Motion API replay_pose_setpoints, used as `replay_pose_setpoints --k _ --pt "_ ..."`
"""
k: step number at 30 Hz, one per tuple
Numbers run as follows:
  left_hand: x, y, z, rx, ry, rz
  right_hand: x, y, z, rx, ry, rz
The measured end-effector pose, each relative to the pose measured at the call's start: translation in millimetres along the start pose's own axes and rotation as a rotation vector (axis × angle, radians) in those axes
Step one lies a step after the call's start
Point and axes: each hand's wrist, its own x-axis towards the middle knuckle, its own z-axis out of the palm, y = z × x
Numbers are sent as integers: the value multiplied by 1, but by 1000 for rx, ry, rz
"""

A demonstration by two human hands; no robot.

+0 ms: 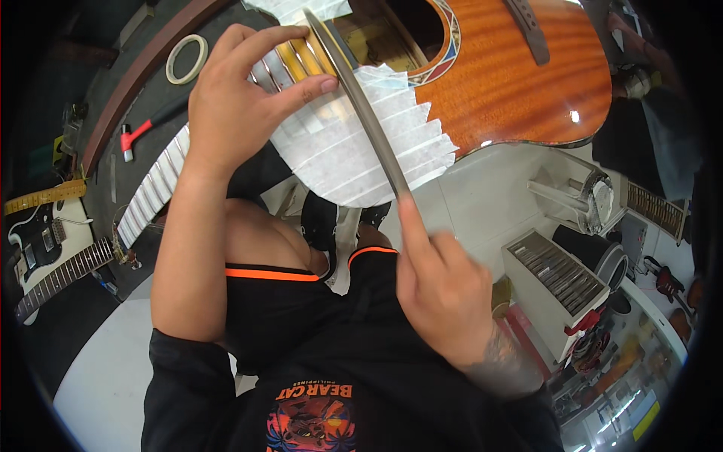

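Note:
An orange-brown acoustic guitar (520, 98) lies across the top of the view, its neck (149, 194) running down to the left, with white tape (316, 162) over the fretboard and body. My left hand (241, 102) grips the neck near the soundhole, thumb and forefinger on either side of bared yellowish and silvery strips between the frets. My right hand (444, 290), slightly blurred, holds a long metal file (361, 113) by its lower end; the file's upper part rests across the fretboard beside my left fingertips.
A tape roll (186, 69) and red-headed hammer (126, 142) lie on the dark bench inside a brown rim (105, 128). Electric guitars (56, 233) are at the left. A white box of metal tools (553, 271) and a glass case (640, 377) stand right. Another person (633, 45) is partly visible top right.

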Motion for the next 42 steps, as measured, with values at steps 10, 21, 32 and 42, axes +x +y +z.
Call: replay_pose_setpoints --k 10,21,32,42 --pt "5 -5 7 9 87 65 44 -10 -3 14 33 14" --pt "3 3 4 13 14 20 -55 29 -10 134 148 0" --pt "4 3 5 64 59 147 -64 29 -6 124 43 11" --pt "2 3 5 12 77 75 -56 18 -5 90 43 35"
